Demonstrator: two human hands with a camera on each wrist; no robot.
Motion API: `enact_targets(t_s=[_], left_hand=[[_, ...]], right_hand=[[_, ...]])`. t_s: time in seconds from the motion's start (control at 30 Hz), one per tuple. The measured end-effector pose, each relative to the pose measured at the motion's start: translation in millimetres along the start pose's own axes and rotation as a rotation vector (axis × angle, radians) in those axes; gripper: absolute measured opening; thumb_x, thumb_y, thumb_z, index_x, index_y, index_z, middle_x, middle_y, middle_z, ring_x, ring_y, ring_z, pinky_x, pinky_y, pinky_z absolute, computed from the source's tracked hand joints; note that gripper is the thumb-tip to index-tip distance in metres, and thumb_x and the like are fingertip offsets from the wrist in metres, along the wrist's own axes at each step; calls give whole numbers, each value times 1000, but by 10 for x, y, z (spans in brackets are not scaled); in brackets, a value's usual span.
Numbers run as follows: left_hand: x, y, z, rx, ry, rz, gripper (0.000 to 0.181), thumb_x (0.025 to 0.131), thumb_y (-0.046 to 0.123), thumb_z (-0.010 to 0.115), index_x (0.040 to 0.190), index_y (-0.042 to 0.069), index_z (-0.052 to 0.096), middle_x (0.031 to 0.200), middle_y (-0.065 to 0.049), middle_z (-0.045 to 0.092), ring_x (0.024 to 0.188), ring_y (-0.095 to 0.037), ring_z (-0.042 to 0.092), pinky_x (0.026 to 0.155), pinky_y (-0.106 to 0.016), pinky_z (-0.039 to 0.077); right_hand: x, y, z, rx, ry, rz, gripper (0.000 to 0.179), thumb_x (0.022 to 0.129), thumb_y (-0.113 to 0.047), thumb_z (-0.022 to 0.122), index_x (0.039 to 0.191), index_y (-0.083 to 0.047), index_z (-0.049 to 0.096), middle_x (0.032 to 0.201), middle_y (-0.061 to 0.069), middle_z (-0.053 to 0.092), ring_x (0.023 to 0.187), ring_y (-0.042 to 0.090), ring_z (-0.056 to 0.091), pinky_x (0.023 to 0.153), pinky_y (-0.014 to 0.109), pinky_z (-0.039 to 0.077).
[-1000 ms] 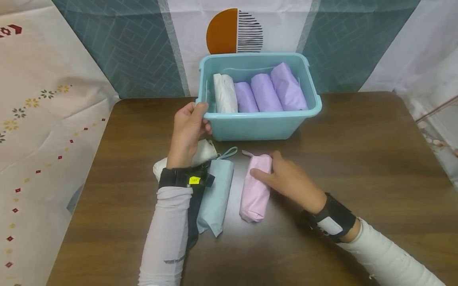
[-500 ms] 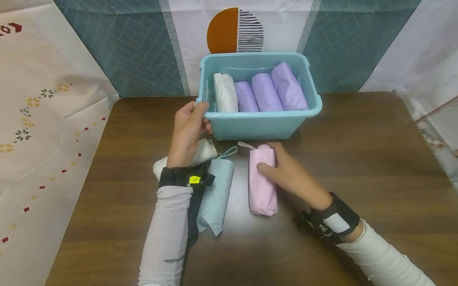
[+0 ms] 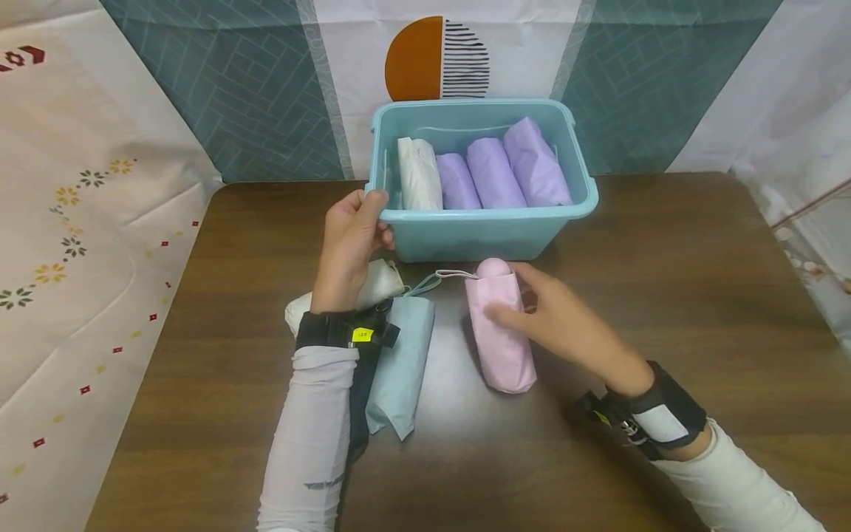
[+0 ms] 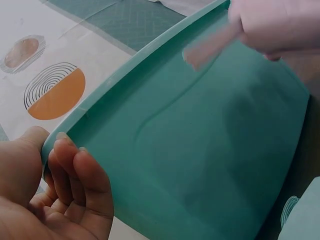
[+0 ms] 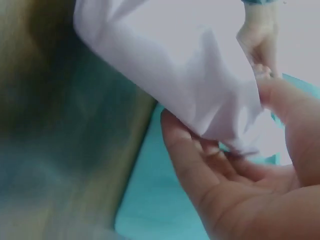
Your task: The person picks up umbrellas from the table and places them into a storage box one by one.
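Observation:
My left hand [image 3: 350, 244] grips the near-left corner of a light blue plastic bin [image 3: 465, 240]; in the left wrist view its thumb and fingers [image 4: 95, 185] pinch the rim. In my right hand [image 3: 565, 318] is a pink folded umbrella [image 3: 499, 332] in a sleeve, held near its rounded handle end just in front of the bin. The right wrist view shows thumb and fingers on either side of the pink cloth [image 5: 185, 65]. A light blue folded umbrella [image 3: 402, 362] with a wrist loop lies left of it, partly behind my left wrist.
Inside the bin stand a white wrapped bundle [image 3: 419, 174] and several purple ones [image 3: 495, 174], side by side. A whitish bundle [image 3: 380, 284] and a dark one [image 3: 359, 417] lie under my left forearm on the brown table [image 3: 698, 295]. Patterned cloth [image 3: 253, 96] hangs behind.
My right hand has moved the pink umbrella right and slightly toward the bin, and its lower end has swung right. The left hand has stayed on the bin's rim.

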State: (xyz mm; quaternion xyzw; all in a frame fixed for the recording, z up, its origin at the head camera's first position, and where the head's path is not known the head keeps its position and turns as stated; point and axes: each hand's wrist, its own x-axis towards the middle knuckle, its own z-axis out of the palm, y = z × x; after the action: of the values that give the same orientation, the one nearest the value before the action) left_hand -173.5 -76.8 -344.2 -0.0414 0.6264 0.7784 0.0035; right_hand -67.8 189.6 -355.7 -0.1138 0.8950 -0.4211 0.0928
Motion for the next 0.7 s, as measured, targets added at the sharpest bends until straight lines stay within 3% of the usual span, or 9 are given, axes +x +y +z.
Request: enact_targets(t_s=[0.37,0.7], left_hand=[[-10,-13,-2,9,6,-2,22,92,19,58,82,2,48,66,-7,44,50,-16,46,51,-28,45],[4,10,-3,48,4,1,21,92,20,57,83,2,49,68,-9,45,52,-17,47,53,-28,46]], right_hand=[[-72,41,-164,-12,45,-15,61,85,-47,70,134,-15,52,118,-2,58,102,19,59,81,32,51],[-163,22,-318,-49,146,-80,57,80,-39,77,130,-20,55,119,-5,55,104,14,55,84,35,50]])
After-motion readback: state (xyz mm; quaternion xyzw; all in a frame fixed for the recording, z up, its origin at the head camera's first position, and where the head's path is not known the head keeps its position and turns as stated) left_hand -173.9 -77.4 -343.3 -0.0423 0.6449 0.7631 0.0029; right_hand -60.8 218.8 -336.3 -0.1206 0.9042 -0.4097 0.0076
